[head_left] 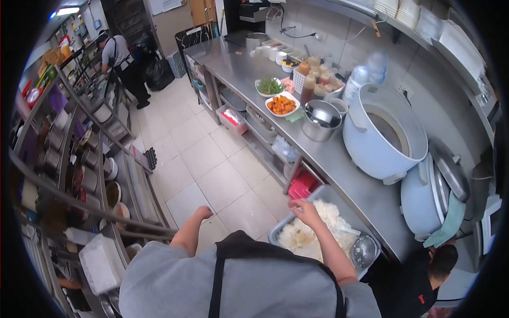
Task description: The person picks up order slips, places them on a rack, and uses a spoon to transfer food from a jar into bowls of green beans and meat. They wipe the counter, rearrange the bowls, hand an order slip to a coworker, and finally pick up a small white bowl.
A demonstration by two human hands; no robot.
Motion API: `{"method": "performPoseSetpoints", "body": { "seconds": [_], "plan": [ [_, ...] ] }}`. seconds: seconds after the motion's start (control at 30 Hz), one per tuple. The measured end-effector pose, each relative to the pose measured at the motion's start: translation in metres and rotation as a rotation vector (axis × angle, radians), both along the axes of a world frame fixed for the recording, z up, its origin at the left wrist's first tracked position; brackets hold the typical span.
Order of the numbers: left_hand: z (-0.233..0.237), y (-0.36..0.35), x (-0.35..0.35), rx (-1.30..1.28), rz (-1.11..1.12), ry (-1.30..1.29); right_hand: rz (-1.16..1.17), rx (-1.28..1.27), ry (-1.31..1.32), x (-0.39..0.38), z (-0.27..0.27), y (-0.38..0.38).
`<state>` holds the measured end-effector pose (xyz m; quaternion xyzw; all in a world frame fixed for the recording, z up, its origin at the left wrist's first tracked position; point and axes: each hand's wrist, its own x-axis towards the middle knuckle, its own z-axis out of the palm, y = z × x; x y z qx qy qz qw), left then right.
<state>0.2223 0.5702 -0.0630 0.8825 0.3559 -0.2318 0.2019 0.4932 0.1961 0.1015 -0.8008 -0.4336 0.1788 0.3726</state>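
My left hand (203,212) hangs over the tiled floor with its fingers curled; whether it holds anything is hidden. My right hand (299,207) is above the far edge of a grey tub (274,236), its thumb and fingertips bent toward each other, and I cannot make out anything between them. White rice (328,218) fills much of the tub below my right forearm. A metal bowl (364,251) and a white handle (343,229) lie on the rice at the tub's right side.
A steel counter (350,168) holds orange food (281,105), greens (269,86), bottles, metal pots (322,121) and a big open cooker (360,140). A person in black (419,275) is close at the lower right. Another person (117,58) stands at the far left. Shelves line the left.
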Motion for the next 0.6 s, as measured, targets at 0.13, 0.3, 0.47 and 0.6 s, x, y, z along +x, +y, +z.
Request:
{"method": "performPoseSetpoints", "body": {
  "seconds": [0.13,0.3,0.47,0.6],
  "plan": [
    [0.007,0.085,0.021,-0.037,0.273,0.030,-0.047,0.129,0.043,0.038,0.014,0.077],
    [0.035,0.216,0.096,0.017,0.233,-0.372,-0.193,0.197,0.056,0.098,-0.012,0.184],
    [0.091,0.303,0.223,-0.093,0.064,-0.546,-0.453,0.283,0.439,0.163,-0.045,0.257],
    [0.132,0.320,0.359,-0.279,0.042,-0.728,-0.675,0.508,0.826,0.192,-0.024,0.282]
  ]
}}
